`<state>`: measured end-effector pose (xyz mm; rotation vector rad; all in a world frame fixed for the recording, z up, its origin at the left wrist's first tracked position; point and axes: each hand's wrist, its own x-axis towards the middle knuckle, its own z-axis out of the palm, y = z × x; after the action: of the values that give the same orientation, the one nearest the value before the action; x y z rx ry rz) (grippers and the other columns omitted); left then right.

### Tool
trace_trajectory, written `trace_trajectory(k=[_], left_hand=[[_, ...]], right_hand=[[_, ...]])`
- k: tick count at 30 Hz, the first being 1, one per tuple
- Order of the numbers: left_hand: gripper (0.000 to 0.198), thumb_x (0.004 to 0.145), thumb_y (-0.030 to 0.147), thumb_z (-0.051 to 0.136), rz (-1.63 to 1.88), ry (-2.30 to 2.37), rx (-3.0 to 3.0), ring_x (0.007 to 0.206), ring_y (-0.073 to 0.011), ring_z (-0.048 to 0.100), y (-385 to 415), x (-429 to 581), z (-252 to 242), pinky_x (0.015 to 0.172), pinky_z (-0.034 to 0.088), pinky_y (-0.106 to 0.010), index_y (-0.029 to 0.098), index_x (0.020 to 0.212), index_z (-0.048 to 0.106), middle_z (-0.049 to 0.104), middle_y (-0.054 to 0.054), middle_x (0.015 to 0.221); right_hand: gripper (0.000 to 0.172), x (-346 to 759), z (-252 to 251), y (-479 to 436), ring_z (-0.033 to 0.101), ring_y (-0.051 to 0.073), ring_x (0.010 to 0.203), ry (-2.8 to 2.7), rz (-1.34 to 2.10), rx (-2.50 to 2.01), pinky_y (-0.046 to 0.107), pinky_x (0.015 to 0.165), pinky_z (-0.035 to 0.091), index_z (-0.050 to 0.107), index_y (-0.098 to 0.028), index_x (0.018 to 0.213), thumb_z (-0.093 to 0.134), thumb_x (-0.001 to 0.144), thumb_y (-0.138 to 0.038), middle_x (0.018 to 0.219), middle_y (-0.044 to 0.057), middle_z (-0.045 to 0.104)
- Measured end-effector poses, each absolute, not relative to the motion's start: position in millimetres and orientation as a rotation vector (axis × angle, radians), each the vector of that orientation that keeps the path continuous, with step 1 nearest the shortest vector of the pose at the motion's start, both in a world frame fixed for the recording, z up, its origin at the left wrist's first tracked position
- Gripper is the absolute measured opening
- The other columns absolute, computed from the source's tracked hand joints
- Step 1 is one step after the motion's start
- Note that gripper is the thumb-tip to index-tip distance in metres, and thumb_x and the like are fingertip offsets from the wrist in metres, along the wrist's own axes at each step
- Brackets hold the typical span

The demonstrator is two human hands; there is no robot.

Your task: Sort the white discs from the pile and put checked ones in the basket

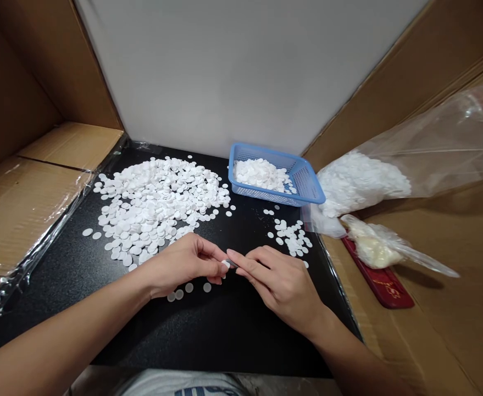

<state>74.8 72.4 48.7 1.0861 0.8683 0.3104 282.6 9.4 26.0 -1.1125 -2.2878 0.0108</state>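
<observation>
- At the far left I see a cardboard flap (39,181) beside the black mat (225,335).
- On the mat's left half lies a big heap of discs (159,203), spread wide.
- My view of the left hand (183,264): fingers narrow, thumb and forefinger pinched on a single white disc (226,264), held just above the mat at centre.
- Loose discs (187,289) lie under that hand.
- The right hand (278,280) meets it, fingers drawn close on a thin grey sliver (233,264) that touches the white disc; what the sliver is I cannot tell.
- A small scatter (293,236) lies behind the right hand.
- The blue basket (307,190) holds more discs.
- A clear bag (360,181) of discs leans at the right.
</observation>
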Motion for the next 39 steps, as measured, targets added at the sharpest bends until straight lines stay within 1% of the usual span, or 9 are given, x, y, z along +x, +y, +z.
trace_trajectory(k=[8,13,19,22,25,29,31,34,39], left_hand=[[0.012,0.07,0.026,0.079,0.308,0.86,1.09,0.057,-0.0093,0.055,70.7,75.6,48.7,0.063,0.046,-0.023,0.014,0.073,0.078,0.064,0.002,0.06],[0.02,0.065,0.026,0.084,0.35,0.867,1.027,0.06,-0.012,0.06,71.1,75.7,46.6,0.065,0.05,-0.025,0.014,0.081,0.08,0.069,-0.001,0.064],[0.017,0.067,0.023,0.079,0.365,0.884,0.988,0.061,-0.0105,0.059,68.6,83.5,44.6,0.066,0.048,-0.023,0.013,0.082,0.08,0.07,-0.002,0.065],[0.011,0.069,0.023,0.076,0.355,0.849,1.054,0.059,-0.01,0.057,65.4,88.4,44.2,0.062,0.045,-0.022,0.014,0.076,0.079,0.068,0.0,0.062],[0.014,0.069,0.023,0.076,0.353,0.833,1.079,0.06,-0.011,0.059,62.8,90.0,43.2,0.059,0.042,-0.022,0.013,0.077,0.078,0.07,-0.002,0.065],[0.048,0.065,0.024,0.08,0.341,0.854,1.025,0.062,-0.0138,0.064,60.5,89.7,42.2,0.059,0.041,-0.023,0.011,0.11,0.072,0.073,-0.003,0.069],[0.057,0.065,0.025,0.081,0.35,0.85,1.038,0.064,-0.0148,0.065,59.7,89.5,42.6,0.059,0.04,-0.024,0.012,0.119,0.067,0.073,-0.002,0.069],[0.049,0.067,0.03,0.081,0.36,0.858,1.068,0.066,-0.0157,0.065,58.8,85.3,44.2,0.06,0.042,-0.025,0.012,0.11,0.068,0.072,-0.003,0.071],[0.027,0.076,0.041,0.075,0.444,0.964,1.259,0.067,-0.0149,0.062,54.9,49.5,49.2,0.066,0.047,-0.027,0.016,0.087,0.072,0.07,-0.003,0.073]], right_hand=[[0.031,281.7,24.9,7.2,0.06,0.014,0.07,-2.274,0.047,-1.148,0.026,0.06,0.045,0.068,-0.02,0.127,0.05,0.102,-0.017,0.079,0.003,0.067],[0.033,285.4,18.2,11.8,0.063,0.017,0.075,-2.007,0.264,-1.464,0.027,0.066,0.049,0.067,-0.022,0.126,0.043,0.104,-0.027,0.086,0.005,0.066],[0.04,276.6,18.8,13.0,0.054,0.015,0.064,-1.663,0.85,-1.463,0.025,0.058,0.049,0.061,-0.019,0.12,0.061,0.093,-0.048,0.073,-0.002,0.052],[0.041,264.8,18.8,10.6,0.052,0.013,0.063,-1.622,1.005,-1.384,0.023,0.056,0.047,0.06,-0.019,0.118,0.064,0.09,-0.049,0.071,-0.004,0.047],[0.03,265.7,16.3,14.6,0.054,0.014,0.062,-1.692,0.795,-1.415,0.025,0.058,0.048,0.06,-0.02,0.118,0.057,0.095,-0.039,0.073,-0.003,0.053],[0.031,294.4,9.1,29.8,0.066,0.021,0.085,-1.721,0.149,-1.574,0.034,0.077,0.053,0.06,-0.019,0.121,0.041,0.097,-0.02,0.098,0.009,0.068],[0.03,311.0,4.2,35.9,0.067,0.024,0.086,-1.741,0.005,-1.685,0.036,0.075,0.053,0.063,-0.019,0.116,0.04,0.097,-0.02,0.1,0.011,0.07],[0.027,324.3,-3.5,38.5,0.067,0.025,0.079,-1.824,-0.001,-1.846,0.036,0.064,0.052,0.066,-0.019,0.113,0.044,0.099,-0.029,0.098,0.01,0.07],[0.038,316.4,-13.2,33.0,0.061,0.02,0.072,-2.028,0.042,-1.762,0.031,0.056,0.049,0.064,-0.019,0.129,0.041,0.103,-0.034,0.09,0.007,0.058]])
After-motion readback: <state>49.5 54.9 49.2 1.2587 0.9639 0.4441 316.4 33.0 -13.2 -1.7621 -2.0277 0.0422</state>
